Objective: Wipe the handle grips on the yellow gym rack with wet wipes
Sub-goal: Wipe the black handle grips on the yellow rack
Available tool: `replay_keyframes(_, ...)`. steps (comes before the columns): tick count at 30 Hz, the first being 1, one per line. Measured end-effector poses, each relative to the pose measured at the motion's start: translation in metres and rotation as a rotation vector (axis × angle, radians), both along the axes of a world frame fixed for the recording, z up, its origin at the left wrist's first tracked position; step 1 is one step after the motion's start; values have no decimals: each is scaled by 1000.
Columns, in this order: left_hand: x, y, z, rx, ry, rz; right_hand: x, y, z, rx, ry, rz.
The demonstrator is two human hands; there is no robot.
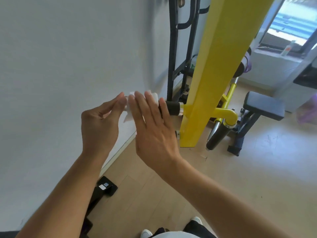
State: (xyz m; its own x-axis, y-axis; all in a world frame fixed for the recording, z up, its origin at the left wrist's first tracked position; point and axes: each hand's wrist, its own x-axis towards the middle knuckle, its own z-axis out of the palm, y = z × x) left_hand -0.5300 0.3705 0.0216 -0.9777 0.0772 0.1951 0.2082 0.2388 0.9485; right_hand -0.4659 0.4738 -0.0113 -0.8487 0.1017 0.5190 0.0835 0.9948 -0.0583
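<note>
The yellow gym rack's upright post (212, 79) runs down the middle right. A black foam handle grip (172, 108) sticks out from it to the left. A white wet wipe (127, 115) is draped over the grip's outer end. My right hand (152, 129) lies flat with straight fingers against the wipe and grip. My left hand (101, 124) pinches the wipe's left edge between thumb and fingertips. A second black grip (217, 136) angles down on the post's right side.
A white wall (68, 66) is close on the left. A black frame (180, 48) stands behind the post, a dark padded bench (264, 105) to the right. A black dumbbell (104, 188) lies on the wooden floor by the wall.
</note>
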Motion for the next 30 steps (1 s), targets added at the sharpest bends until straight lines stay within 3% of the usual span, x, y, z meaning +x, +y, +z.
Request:
replay_keyframes(3,-2,1,1,5,-21,11,21,18,-4,41,-68,-96)
replay_keyframes(7,-7,5,3,-6,-16,8,29,23,-5,-30,-17,-201)
replay_keyframes(13,-15,4,-2,-21,50,-45,-13,-11,3,10,-62,-16)
replay_keyframes(16,-19,4,-2,14,37,-35,0,9,2,77,-115,-77)
replay_keyframes(20,-20,7,-6,20,79,-21,16,32,9,-43,-59,-174)
replay_keyframes(30,-19,0,-8,28,113,-50,-32,42,37,-214,16,322)
